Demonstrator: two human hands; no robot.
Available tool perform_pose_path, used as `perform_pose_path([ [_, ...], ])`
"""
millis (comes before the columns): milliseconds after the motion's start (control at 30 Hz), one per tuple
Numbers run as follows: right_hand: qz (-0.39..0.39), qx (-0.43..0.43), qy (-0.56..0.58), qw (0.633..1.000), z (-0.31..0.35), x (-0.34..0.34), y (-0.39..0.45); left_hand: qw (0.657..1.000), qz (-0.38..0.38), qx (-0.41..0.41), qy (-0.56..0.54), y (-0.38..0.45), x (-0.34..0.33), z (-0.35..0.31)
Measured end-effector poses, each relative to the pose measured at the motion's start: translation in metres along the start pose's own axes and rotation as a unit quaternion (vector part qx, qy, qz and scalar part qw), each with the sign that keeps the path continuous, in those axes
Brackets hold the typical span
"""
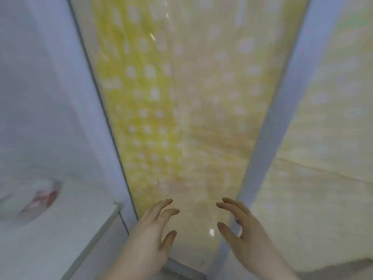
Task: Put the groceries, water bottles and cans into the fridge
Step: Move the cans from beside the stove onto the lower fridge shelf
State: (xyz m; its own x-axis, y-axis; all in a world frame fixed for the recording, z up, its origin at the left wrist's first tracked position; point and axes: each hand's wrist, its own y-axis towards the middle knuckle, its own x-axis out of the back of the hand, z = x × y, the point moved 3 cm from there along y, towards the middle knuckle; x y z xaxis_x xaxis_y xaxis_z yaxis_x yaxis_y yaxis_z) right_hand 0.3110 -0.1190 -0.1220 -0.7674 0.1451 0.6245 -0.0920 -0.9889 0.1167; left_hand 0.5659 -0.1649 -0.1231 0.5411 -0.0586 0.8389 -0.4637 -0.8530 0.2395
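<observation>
The whole view was smeared with blur, so little could be made out for sure. Both of the person's bare hands were raised at the bottom of the frame, palms turned toward each other with a gap between them. The left hand [153, 229] sat at lower centre-left, its fingers [168, 212] spread and loosely curved, grasping nothing. The right hand [240, 229] was at lower centre-right, likewise spread, thumb apart from the other fingers, nothing in it either.

Behind and above the hands a tall pale yellow panel [181, 108] filled the middle of the frame, dotted with rows of small whitish squares and catching a few bright glints of light. I could not tell whether it was glass, a door or a wall covering. A dark thin edge [101, 102] ran down its left side, and a bluish-grey strip [282, 118] ran down its right side, with more pale yellow surface at the far right.

At the lower left lay a white ledge or counter [60, 239]. Near the left edge of the frame on that surface sat a rounded, blurred thing [34, 201] with red and whitish marks, possibly one of the groceries, though I could not say which. No fridge, bottle or can could be picked out clearly.
</observation>
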Motion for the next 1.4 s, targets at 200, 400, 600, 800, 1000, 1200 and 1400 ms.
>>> perform_pose_path([
  [200,0.206,0.136,0.031,0.969,0.125,-0.175,0.049,0.985,-0.058,0.158,0.03,-0.119,0.093,0.125],
  [400,0.294,0.232,0.042,0.926,0.22,-0.295,0.049,0.941,-0.166,0.291,0.053,-0.23,0.146,0.193],
  [600,0.394,0.304,0.025,0.867,0.285,-0.379,0.044,0.875,-0.247,0.409,0.075,-0.311,0.179,0.22],
  [800,0.486,0.37,0.019,0.792,0.337,-0.441,0.04,0.796,-0.301,0.514,0.107,-0.37,0.2,0.23],
  [1000,0.545,0.409,0.022,0.731,0.385,-0.494,0.04,0.709,-0.336,0.607,0.127,-0.408,0.213,0.231],
  [1200,0.592,0.431,0.018,0.68,0.417,-0.537,0.024,0.648,-0.337,0.666,0.152,-0.438,0.225,0.23],
  [1400,0.614,0.447,0.009,0.65,0.448,-0.572,0.011,0.631,-0.326,0.687,0.155,-0.471,0.237,0.248],
])
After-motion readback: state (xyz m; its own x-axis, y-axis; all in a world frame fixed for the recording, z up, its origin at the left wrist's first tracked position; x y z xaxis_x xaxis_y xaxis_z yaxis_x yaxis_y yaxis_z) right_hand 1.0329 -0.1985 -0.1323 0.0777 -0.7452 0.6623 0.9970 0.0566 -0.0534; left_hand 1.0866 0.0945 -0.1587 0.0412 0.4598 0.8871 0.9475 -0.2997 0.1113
